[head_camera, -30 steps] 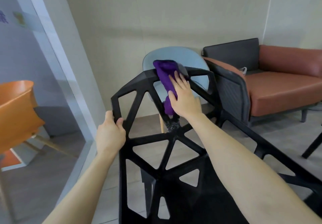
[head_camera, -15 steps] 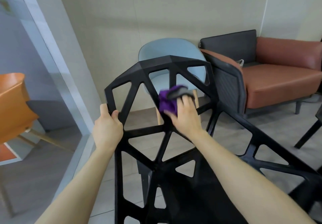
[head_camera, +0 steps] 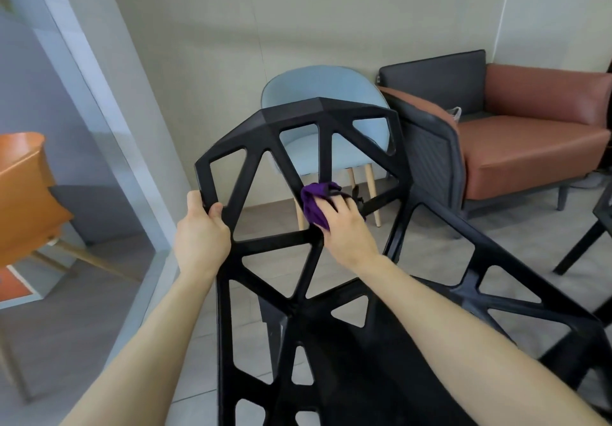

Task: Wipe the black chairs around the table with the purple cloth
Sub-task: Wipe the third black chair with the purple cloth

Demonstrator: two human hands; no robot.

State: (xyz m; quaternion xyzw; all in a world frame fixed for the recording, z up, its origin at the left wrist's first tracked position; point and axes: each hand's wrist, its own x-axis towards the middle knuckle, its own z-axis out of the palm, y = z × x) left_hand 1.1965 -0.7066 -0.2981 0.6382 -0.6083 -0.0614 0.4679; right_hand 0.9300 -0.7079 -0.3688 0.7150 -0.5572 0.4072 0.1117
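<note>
A person wipes the openwork backrest of a black chair (head_camera: 291,114) with a purple cloth (head_camera: 313,205) in a lounge, as seen from a head-worn camera. The right hand (head_camera: 347,232) bears down on the bunched cloth near the middle of the backrest, where several struts meet. Its fingers (head_camera: 339,202) curl over the fabric and hold it against the frame. The left hand (head_camera: 202,232) grips the backrest's left edge, thumb in front and fingers wrapped behind the rail, bracing the chair.

The chair looks like rigid moulded plastic or metal. It is stiff, unlikely to flex under a wipe, and probably light enough to steady with one hand, though its smooth bars could slip in a loose grasp. The outer rim, where the left hand sits, seems the soundest place to hold it, since the triangular openings give the fingers room to close around a bar.

The cloth is soft and limp. It is probably best kept wadded in the palm, so that it follows each narrow strut without snagging in the gaps.

Behind the black chair stand a pale blue chair (head_camera: 318,84) and a brown leather armchair (head_camera: 530,147). An orange chair (head_camera: 23,187) shows beyond a glass partition (head_camera: 82,101) at left.
</note>
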